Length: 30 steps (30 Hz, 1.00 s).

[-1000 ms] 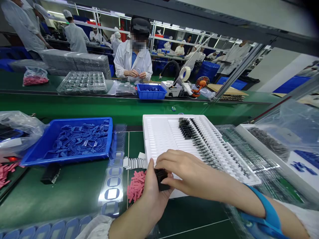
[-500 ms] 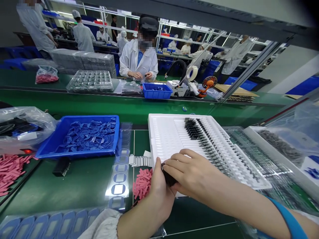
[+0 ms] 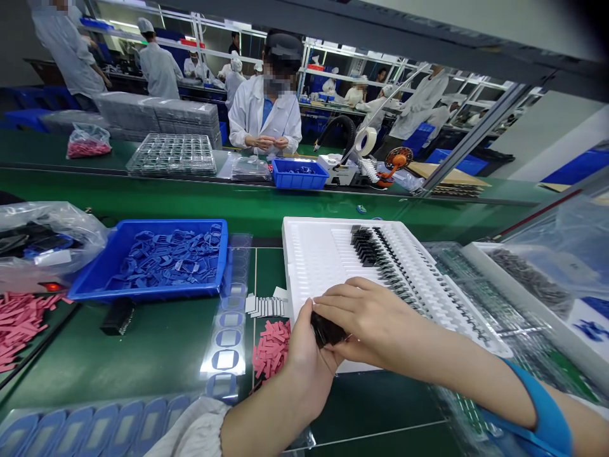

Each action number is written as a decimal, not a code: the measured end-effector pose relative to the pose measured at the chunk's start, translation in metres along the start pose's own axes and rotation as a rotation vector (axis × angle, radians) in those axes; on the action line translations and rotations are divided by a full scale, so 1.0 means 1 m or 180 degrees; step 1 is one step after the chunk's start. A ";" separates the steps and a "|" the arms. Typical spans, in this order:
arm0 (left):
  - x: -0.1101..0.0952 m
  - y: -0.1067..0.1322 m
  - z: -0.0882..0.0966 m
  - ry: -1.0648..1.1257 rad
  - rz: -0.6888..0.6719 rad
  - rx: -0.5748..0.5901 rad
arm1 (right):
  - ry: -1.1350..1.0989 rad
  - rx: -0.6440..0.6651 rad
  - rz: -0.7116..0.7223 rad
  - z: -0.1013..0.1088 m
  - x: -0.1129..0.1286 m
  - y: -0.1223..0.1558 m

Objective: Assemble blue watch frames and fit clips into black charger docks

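My left hand (image 3: 304, 355) and my right hand (image 3: 366, 317) meet over the near edge of a white slotted tray (image 3: 323, 254). Both are closed on a small black part (image 3: 327, 331) held between them. Rows of similar black parts (image 3: 380, 260) fill the tray's right half. A pile of pink strips (image 3: 272, 349) lies just left of my left hand, with a row of small white pieces (image 3: 266, 307) beyond it.
A blue bin (image 3: 95, 279) of blue parts sits at left, a film strip of blue-ringed labels (image 3: 227, 336) beside it. More pink strips (image 3: 19, 320) and a plastic bag (image 3: 42, 238) lie far left. Across the green conveyor (image 3: 190, 203) a person in white works.
The view has shifted a little to the left. My hands stay together at the tray's near edge and have turned the black part, so more of it shows between them.
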<state>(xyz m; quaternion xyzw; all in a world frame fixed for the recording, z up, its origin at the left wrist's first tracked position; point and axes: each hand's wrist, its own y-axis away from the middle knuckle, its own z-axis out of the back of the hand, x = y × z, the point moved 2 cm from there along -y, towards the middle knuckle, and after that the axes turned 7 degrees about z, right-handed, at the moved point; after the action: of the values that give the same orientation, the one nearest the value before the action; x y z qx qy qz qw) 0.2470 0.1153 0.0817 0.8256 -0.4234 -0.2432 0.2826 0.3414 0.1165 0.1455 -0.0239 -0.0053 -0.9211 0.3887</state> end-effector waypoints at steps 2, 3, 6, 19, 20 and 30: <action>0.001 0.002 0.000 -0.0097 0.0085 0.0125 | -0.0277 0.0175 -0.0182 0.006 -0.003 0.000; 0.001 0.002 0.000 -0.0154 0.0097 0.0190 | -0.0385 0.0257 -0.0286 0.009 -0.003 -0.001; 0.002 0.004 -0.001 -0.0380 -0.0030 0.0361 | -0.0549 0.0447 -0.0491 0.014 -0.004 -0.002; 0.005 0.005 -0.004 -0.0567 0.0014 0.0291 | -0.0322 0.0859 -0.0162 0.010 -0.001 -0.013; 0.006 0.005 -0.004 -0.0578 0.0031 0.0223 | -0.0301 0.0880 -0.0104 0.010 0.000 -0.012; 0.007 0.000 -0.002 -0.0336 0.0103 0.0954 | -0.0409 0.0581 -0.0080 0.003 -0.007 -0.004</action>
<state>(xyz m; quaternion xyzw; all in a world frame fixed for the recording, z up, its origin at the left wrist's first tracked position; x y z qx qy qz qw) 0.2518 0.1101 0.0818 0.8377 -0.4825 -0.2158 0.1375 0.3433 0.1243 0.1479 -0.0473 -0.1143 -0.9181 0.3765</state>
